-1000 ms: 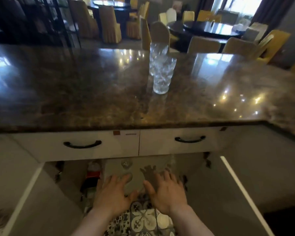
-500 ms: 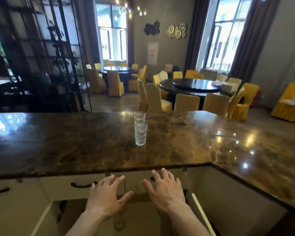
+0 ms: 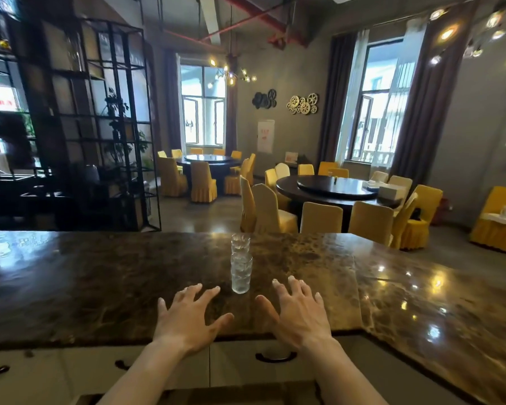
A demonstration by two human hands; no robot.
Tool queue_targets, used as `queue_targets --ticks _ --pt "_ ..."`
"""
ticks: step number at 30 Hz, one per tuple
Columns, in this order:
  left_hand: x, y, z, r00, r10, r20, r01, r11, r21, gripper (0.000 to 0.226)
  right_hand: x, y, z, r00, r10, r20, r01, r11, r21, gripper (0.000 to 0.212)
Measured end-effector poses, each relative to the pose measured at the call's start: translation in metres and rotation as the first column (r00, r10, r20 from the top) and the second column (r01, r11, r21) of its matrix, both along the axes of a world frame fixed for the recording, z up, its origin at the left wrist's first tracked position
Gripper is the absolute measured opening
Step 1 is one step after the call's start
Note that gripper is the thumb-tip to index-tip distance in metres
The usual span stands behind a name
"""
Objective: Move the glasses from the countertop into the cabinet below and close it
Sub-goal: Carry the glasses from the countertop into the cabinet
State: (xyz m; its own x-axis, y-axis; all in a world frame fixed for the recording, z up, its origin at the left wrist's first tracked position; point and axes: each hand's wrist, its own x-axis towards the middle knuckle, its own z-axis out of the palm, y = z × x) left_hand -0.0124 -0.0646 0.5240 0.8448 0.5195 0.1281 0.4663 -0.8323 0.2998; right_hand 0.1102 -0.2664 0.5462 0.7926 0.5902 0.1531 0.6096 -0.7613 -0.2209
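Observation:
Two clear patterned glasses stand in line on the dark marble countertop [image 3: 100, 287]: the near glass [image 3: 240, 276] partly hides the far glass [image 3: 240, 243] behind it. My left hand [image 3: 189, 318] hovers over the counter's front edge, left of the near glass, fingers spread, holding nothing. My right hand [image 3: 300, 312] is level with it on the right of the glass, also spread and empty. Neither hand touches a glass. The cabinet below is almost out of view; only the white drawer fronts [image 3: 240, 363] with black handles show.
The countertop turns toward me along the right side [image 3: 450, 331]. Beyond it lie a dining room with round dark tables [image 3: 333, 188], yellow-covered chairs [image 3: 320, 217] and a black metal shelf [image 3: 85, 127] at the left.
The view has risen from the open cabinet up to the countertop. Both empty hands have lifted from the cabinet opening to over the counter edge, either side of the near glass.

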Motion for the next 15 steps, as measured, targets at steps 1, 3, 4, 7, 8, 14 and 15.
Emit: queue_targets --ticks 1,3,4,7,8,14,15 --pt "0.001 0.000 -0.001 1.000 0.001 0.001 -0.001 1.000 0.000 0.080 0.004 -0.001 -0.001 1.000 0.004 0.002 -0.004 1.000 -0.004 0.083" --pt "0.005 0.001 -0.002 1.000 0.012 0.002 -0.012 1.000 -0.004 0.080 0.010 0.000 -0.004 1.000 0.011 0.000 -0.011 1.000 -0.009 0.085" --pt "0.007 0.003 -0.004 1.000 0.021 0.000 -0.021 1.000 -0.006 0.079 0.014 0.001 -0.006 1.000 0.015 -0.002 -0.016 1.000 -0.016 0.085" --pt "0.017 0.008 -0.009 0.999 0.024 -0.026 -0.024 1.000 -0.014 0.078 0.026 0.010 -0.013 0.999 0.027 -0.029 -0.028 0.999 -0.038 0.087" --pt "0.023 0.012 -0.011 0.999 0.024 -0.031 -0.025 0.999 -0.022 0.078 0.031 0.016 -0.017 0.999 0.034 -0.038 -0.036 0.999 -0.038 0.088" --pt "0.077 0.051 -0.026 0.999 0.020 -0.048 -0.022 0.999 -0.050 0.083 0.078 0.059 -0.034 0.995 0.037 -0.098 -0.043 0.997 -0.057 0.097" --pt "0.090 0.059 -0.029 0.999 0.014 -0.043 -0.017 0.998 -0.059 0.084 0.089 0.068 -0.036 0.994 0.029 -0.104 -0.035 0.998 -0.059 0.095"
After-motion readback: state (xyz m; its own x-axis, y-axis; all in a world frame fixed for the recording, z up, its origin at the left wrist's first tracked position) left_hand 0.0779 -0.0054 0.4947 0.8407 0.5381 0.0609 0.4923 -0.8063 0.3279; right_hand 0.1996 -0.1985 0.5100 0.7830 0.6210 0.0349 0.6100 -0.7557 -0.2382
